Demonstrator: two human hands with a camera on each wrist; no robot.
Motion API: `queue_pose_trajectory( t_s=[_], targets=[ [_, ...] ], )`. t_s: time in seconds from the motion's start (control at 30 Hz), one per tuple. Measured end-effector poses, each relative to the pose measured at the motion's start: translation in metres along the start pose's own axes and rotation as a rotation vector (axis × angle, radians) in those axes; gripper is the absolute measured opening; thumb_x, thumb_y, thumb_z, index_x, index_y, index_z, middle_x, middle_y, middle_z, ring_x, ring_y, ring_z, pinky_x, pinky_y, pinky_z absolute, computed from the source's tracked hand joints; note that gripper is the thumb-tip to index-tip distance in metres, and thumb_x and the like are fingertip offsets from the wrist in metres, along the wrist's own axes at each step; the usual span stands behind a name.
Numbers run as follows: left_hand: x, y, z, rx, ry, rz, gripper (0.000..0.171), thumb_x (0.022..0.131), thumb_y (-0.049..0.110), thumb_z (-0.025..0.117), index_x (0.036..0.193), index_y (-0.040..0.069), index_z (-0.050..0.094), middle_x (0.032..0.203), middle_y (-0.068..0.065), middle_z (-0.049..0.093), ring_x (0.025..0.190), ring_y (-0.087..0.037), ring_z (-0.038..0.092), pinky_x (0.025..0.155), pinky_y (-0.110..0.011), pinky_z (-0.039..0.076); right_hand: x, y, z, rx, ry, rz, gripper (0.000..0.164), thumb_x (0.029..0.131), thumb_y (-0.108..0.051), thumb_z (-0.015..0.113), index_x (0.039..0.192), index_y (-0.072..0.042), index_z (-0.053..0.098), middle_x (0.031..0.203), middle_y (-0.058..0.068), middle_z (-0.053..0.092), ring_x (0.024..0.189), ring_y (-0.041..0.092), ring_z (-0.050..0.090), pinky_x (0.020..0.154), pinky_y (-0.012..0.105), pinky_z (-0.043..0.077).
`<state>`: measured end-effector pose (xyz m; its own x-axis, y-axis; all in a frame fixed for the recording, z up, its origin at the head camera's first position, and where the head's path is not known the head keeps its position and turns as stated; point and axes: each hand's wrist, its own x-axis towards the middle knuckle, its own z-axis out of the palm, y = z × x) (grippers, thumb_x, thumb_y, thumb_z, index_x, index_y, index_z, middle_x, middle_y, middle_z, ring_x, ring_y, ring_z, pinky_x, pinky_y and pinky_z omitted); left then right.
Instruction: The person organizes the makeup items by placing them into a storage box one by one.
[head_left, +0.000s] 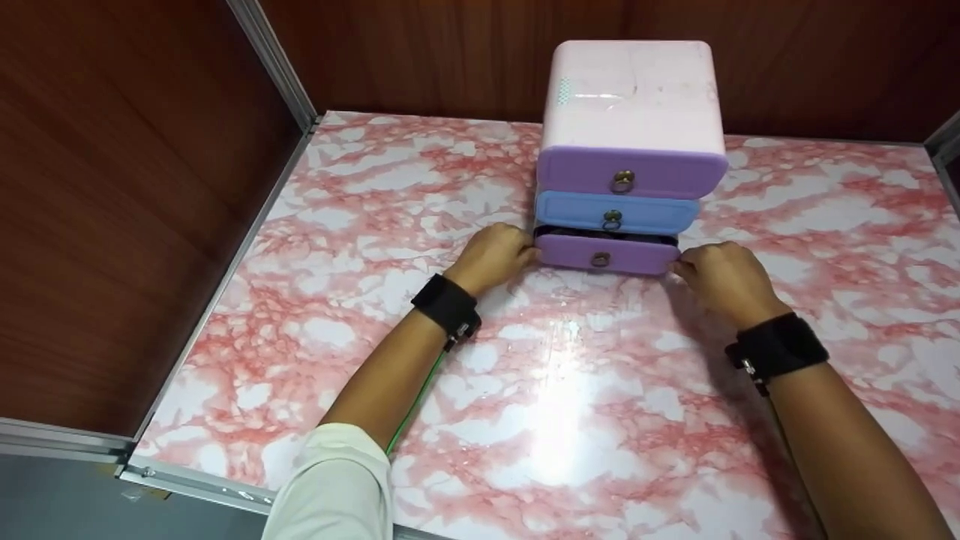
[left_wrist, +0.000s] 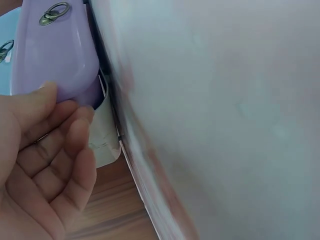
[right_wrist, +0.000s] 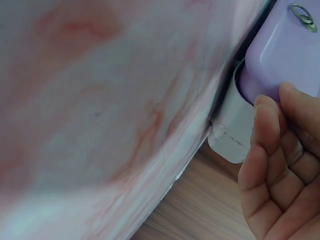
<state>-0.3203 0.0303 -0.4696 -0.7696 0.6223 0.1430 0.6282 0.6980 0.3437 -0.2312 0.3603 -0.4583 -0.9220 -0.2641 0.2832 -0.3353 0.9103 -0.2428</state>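
A small drawer cabinet (head_left: 634, 97) with a pale pink shell stands at the back of the table. Its bottom purple drawer (head_left: 570, 253) is pulled out a little, with a dark gap above its front. My left hand (head_left: 491, 259) pinches the left end of that drawer front between thumb and curled fingers. At the opposite end my right hand (head_left: 724, 277) pinches the front's edge the same way. In both wrist views the thumb lies on the purple face and the fingers sit behind it. A small metal ring pull (head_left: 601, 259) hangs untouched at the drawer's middle.
Above are a blue drawer (head_left: 570, 211) and a top purple drawer (head_left: 577, 171), both with ring pulls. Red-and-white marbled tabletop (head_left: 450, 450) spreads around the cabinet. Brown wood-grain panels (head_left: 420, 56) rise behind and at the left. Black bands (head_left: 448, 306) circle both wrists.
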Motion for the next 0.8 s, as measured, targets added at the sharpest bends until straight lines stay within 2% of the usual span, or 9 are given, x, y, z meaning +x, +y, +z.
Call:
queue_pose_trajectory(
  t_s=[0.2,0.43,0.63,0.8],
  targets=[
    [0.006,-0.001,-0.001,0.064,0.003,-0.012,0.025,0.097,0.028,0.060,0.085,0.010,0.074,0.081,-0.001,0.069,0.073,-0.017,0.064,0.066,-0.033,0.051,0.005,0.002,0.001,-0.014,0.019,-0.012,0.026,0.089,-0.011,0.072,0.065,-0.008,0.062,0.055,0.002,0.054,0.053,0.025,0.053,0.051,0.041,0.039],
    [0.012,-0.005,-0.001,0.070,0.029,-0.022,0.032,0.094,0.026,0.062,0.066,0.012,0.062,0.069,-0.001,0.063,0.066,-0.019,0.061,0.060,-0.038,0.050,0.010,0.003,0.002,-0.028,0.028,0.014,0.032,0.091,-0.016,0.070,0.061,-0.010,0.060,0.052,0.002,0.052,0.050,0.026,0.052,0.049,0.042,0.039],
    [0.013,-0.005,-0.003,0.041,0.040,-0.027,0.032,0.094,0.023,0.062,0.064,0.013,0.061,0.065,0.002,0.060,0.063,-0.015,0.057,0.059,-0.036,0.048,0.012,0.002,0.002,-0.021,0.039,0.010,0.028,0.090,-0.014,0.071,0.064,-0.008,0.063,0.053,0.003,0.054,0.050,0.026,0.054,0.049,0.044,0.041],
    [0.014,-0.007,-0.003,0.059,0.038,-0.020,0.030,0.094,0.020,0.060,0.065,0.012,0.062,0.066,0.002,0.060,0.063,-0.014,0.056,0.058,-0.035,0.047,0.012,0.002,0.003,-0.010,0.036,0.017,0.024,0.090,-0.013,0.071,0.068,-0.006,0.066,0.055,0.003,0.056,0.052,0.026,0.056,0.051,0.045,0.043]
  ],
)
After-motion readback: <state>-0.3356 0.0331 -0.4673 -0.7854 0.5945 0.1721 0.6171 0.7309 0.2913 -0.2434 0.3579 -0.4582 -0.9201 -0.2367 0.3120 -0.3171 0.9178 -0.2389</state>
